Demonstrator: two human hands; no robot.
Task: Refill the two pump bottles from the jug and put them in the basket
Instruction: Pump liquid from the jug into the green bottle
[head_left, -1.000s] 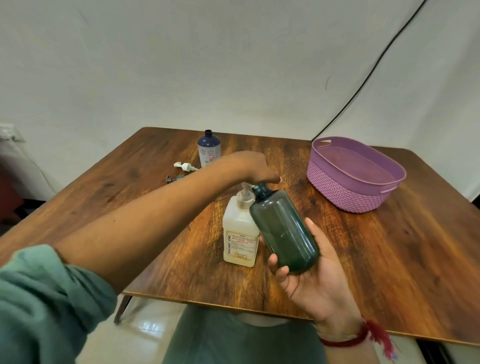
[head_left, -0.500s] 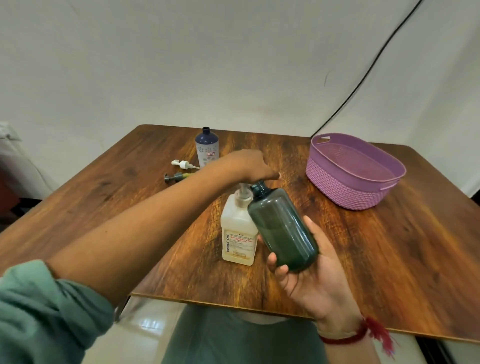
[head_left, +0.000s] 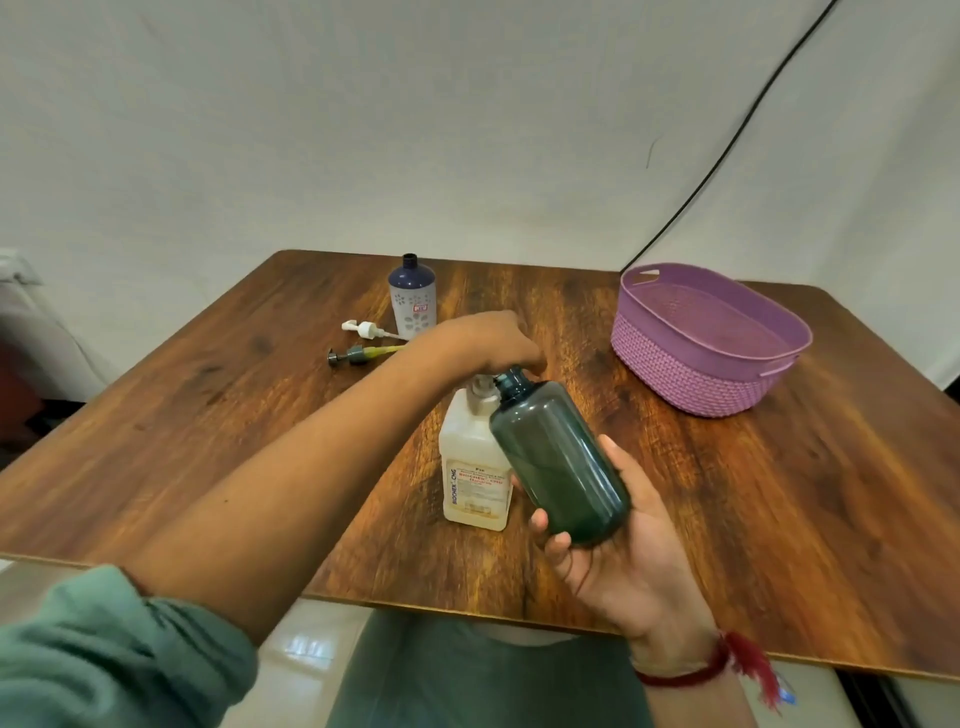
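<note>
My right hand (head_left: 618, 540) holds a dark green bottle (head_left: 558, 457), open-necked and tilted, its mouth leaning against the pump spout of the white labelled jug (head_left: 475, 467). The jug stands near the table's front edge. My left hand (head_left: 493, 340) rests closed over the top of the jug's pump. A blue-and-white bottle (head_left: 412, 296) without a cap stands at the back of the table. Two loose pump heads lie beside it, a white one (head_left: 363, 330) and a grey one (head_left: 358, 355). The purple basket (head_left: 727, 358) sits at the right rear with nothing in it.
The brown wooden table (head_left: 779, 493) ends close to my lap. A black cable (head_left: 727, 140) runs down the white wall behind the basket.
The view has shifted slightly. My left hand stays on the jug's pump and my right hand keeps the green bottle at the spout.
</note>
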